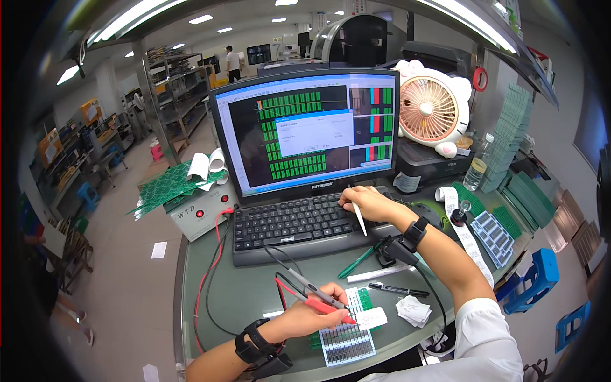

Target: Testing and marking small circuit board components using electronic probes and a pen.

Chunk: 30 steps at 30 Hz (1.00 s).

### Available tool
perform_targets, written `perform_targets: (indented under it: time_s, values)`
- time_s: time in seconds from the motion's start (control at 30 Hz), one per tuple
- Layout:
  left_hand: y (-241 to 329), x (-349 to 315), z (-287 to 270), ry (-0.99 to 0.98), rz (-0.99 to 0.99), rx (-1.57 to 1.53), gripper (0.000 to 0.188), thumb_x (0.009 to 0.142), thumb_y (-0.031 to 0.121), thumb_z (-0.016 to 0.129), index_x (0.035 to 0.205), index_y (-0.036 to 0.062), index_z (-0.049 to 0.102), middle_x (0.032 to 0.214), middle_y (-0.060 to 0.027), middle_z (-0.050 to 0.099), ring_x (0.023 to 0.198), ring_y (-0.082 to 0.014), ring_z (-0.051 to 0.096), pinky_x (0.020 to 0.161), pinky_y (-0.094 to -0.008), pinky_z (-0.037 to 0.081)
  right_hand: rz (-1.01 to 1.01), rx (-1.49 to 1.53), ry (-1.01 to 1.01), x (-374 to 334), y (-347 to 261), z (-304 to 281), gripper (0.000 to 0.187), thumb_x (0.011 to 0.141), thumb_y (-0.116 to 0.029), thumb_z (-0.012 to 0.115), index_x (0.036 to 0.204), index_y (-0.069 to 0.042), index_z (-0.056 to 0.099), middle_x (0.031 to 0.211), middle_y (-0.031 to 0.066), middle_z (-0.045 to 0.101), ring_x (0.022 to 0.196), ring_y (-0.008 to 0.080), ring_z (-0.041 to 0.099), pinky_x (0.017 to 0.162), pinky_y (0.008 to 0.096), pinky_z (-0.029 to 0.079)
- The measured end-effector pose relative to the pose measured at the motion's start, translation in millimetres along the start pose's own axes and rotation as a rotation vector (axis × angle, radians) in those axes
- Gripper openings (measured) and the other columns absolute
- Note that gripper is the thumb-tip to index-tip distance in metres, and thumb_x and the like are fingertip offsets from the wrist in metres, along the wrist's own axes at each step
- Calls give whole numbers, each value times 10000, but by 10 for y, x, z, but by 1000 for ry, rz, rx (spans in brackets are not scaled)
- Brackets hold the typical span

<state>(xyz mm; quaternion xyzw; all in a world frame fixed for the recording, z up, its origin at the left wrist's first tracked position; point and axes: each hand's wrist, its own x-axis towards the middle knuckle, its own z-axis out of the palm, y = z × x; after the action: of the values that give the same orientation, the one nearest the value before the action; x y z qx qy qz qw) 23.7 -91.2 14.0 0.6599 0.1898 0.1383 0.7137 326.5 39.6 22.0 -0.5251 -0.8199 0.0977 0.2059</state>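
My left hand is closed around a red test probe and a grey test probe. Their tips are over a panel of small circuit boards, white and dark with green ones beneath, lying near the desk's front. A white paper label rests on the panel beside the probe tips. My right hand is at the right end of the black keyboard, fingers curled, with a slim white pointed stick held in it. Whether a fingertip presses a key cannot be seen.
Behind the keyboard stands a monitor showing green board layouts and a dialog box. A grey box with red sockets is at left. At right are a cat-shaped fan, a bottle and a label roll. Pens and paper slips lie nearer.
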Motion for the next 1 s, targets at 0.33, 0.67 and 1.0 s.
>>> perform_targets:
  time_s: [0.33, 0.67, 1.0]
  values:
    - [-18, 9, -16, -28, 1, -38, 230, 929, 171, 655, 1059, 43, 514, 916, -18, 614, 747, -33, 570, 652, -204, 458, 11, -102, 41, -12, -25, -6, 172, 971, -259, 549, 1045, -107, 583, 1031, 131, 644, 1089, 322, 569, 988, 457, 370]
    - [-6, -14, -12, -26, 11, -34, 229, 928, 169, 655, 1058, 42, 515, 901, -14, 611, 745, -34, 571, 649, -204, 459, 10, -89, 80, 4, -105, 25, 163, 963, -243, 552, 1053, -111, 582, 1029, 134, 650, 1088, 327, 575, 993, 466, 365]
    - [35, 32, -5, -26, -17, -17, 223, 929, 165, 653, 1059, 46, 517, 906, -16, 631, 741, -37, 587, 648, -203, 476, 30, 160, 279, -107, -56, -162, 195, 907, -213, 650, 1003, -55, 588, 937, 164, 660, 927, 360, 636, 784, 426, 491]
